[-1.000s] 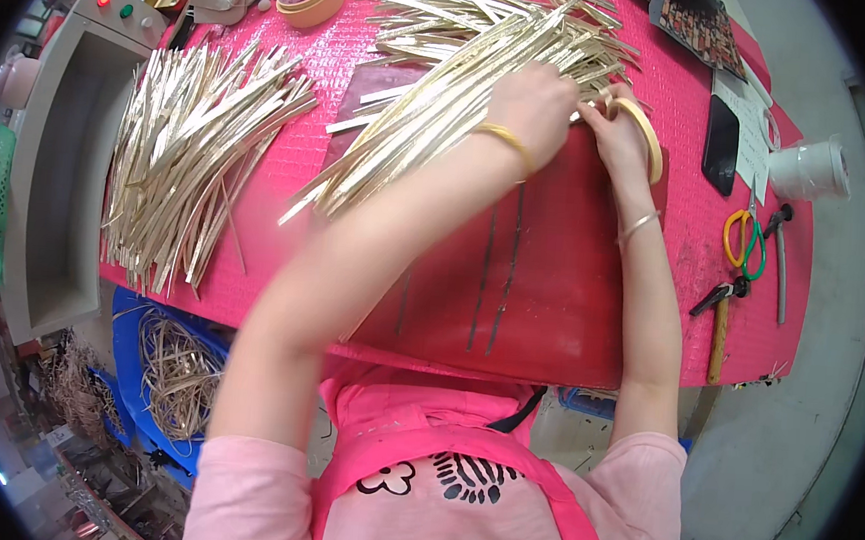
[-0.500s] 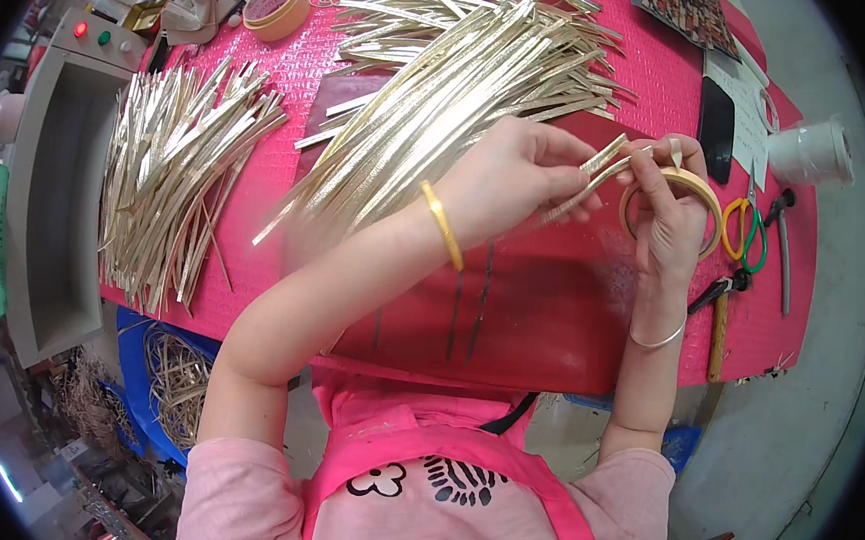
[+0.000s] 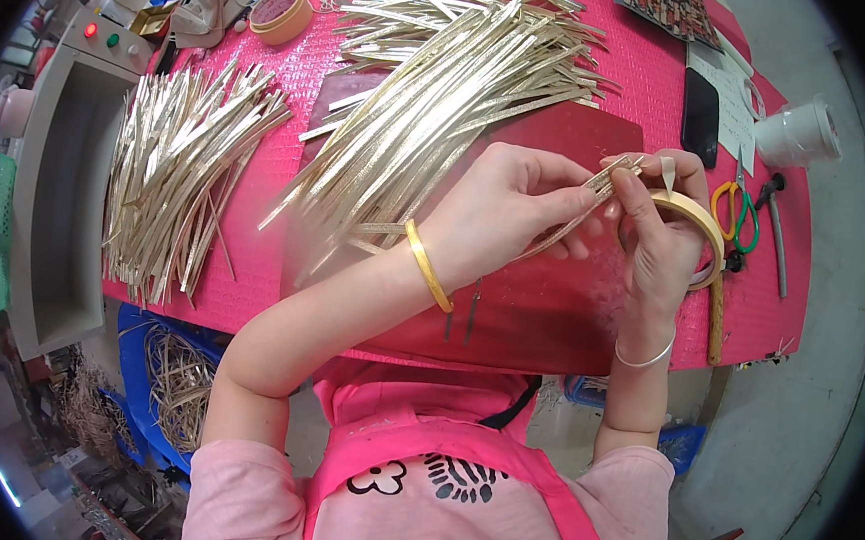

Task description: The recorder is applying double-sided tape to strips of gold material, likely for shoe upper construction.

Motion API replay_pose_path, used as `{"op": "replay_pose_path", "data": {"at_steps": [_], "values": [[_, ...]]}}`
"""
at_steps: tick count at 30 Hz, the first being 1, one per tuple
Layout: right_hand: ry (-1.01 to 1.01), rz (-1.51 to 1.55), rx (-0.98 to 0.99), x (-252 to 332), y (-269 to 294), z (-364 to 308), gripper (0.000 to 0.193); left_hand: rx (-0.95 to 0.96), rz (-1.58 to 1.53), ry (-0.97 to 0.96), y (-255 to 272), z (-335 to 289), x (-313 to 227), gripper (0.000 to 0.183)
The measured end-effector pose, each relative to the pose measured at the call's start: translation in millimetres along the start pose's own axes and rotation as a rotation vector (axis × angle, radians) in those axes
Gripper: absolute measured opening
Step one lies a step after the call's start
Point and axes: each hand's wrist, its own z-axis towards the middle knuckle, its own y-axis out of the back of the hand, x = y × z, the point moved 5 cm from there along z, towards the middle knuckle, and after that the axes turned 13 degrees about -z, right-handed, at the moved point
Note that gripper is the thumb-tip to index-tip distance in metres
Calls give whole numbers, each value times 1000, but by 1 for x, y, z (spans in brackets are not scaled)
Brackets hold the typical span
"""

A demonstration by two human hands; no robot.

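My left hand [image 3: 518, 201] is closed around a few narrow metallic gold strips [image 3: 601, 188], pinching them close to their upper ends. At those ends, my right hand [image 3: 663, 246] has its thumb and fingers drawn together. A roll of cream tape [image 3: 704, 226] hangs around the right hand's fingers, and a short tape piece [image 3: 668, 173] sticks up by the fingertips. The strips' lower part passes behind my left fingers. Both hands are above a dark red board [image 3: 549, 323]. Beyond my left forearm, a large heap of gold strips [image 3: 444, 100] lies on the table.
A second bundle of gold strips [image 3: 183, 182] is at the left, beside a grey box [image 3: 62, 194]. On the right lie scissors [image 3: 746, 232], a black phone [image 3: 700, 118], a hammer [image 3: 717, 320] and a white cup [image 3: 798, 135]. A blue container [image 3: 141, 350] stands below the table's left edge.
My hands have come closer together, and the strip ends now meet my right fingertips. The held strips look gathered closer than before. My view has shifted slightly.
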Motion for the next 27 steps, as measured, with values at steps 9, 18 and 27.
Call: {"op": "replay_pose_path", "data": {"at_steps": [9, 18, 27], "values": [[40, -102, -27, 7, 7, -9, 19, -25, 8, 44, -1, 0, 3, 22], [170, -160, -73, 16, 9, -12, 20, -20, 307, -224, -15, 3, -7, 21], [165, -161, -48, 21, 9, -8, 22, -29, 347, -326, -21, 5, -12, 14]]}}
